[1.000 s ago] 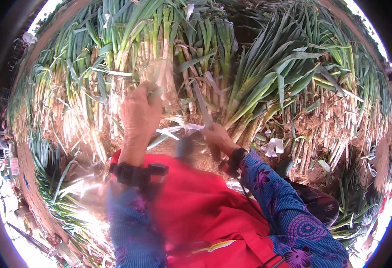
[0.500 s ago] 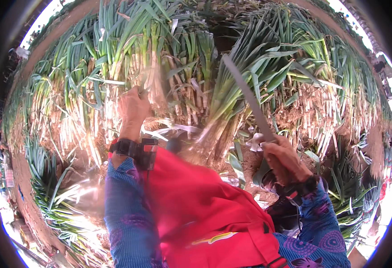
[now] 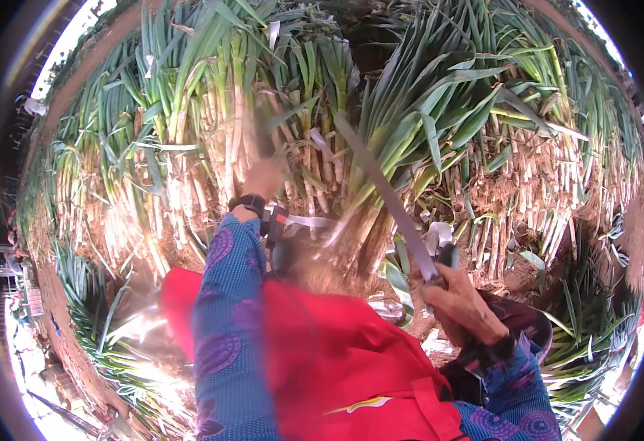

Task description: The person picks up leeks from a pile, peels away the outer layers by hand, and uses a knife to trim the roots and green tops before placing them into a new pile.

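Observation:
My right hand is closed round the handle of a long knife. Its narrow grey blade points up and to the left, across the lower stems of a bunch of long green onions that leans in the middle. My left hand is smeared by motion, beside the white stems of upright green onions at the left. Its fingers cannot be made out, nor whether they touch a stem.
More green onions stand packed along the right, roots downward. Others lie at the lower left and lower right. Pale scraps and loose leaves litter the brown soil. A red apron covers my front.
My left hand has moved right and a little lower, away from the left stems. My right hand has dropped slightly, and the knife's tip has swung left and down.

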